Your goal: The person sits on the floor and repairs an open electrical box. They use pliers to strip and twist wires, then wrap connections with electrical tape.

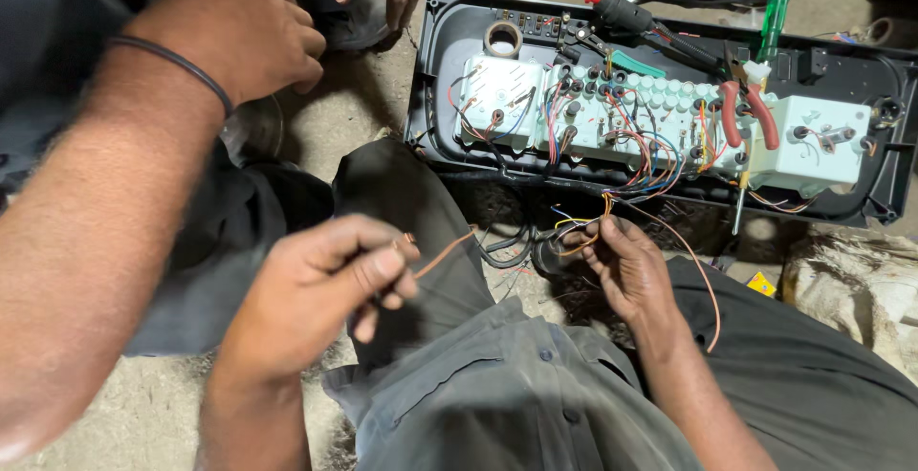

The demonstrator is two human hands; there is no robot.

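Orange wire [442, 255] sits low centre in the head view, pinched at its bared end by the left hand [320, 294], while the right hand [626, 265] curls its fingers around a bundle of coloured wires [580, 232]. Upper right, the instrument cluster back [660, 112] lies open with red-handled pliers [748, 108] on it; much wiring looks joined, this lead not yet.

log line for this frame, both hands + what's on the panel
left hand: pinches brown wire | right hand: holds wire bundle | panel: back up, red pliers, tape roll on it
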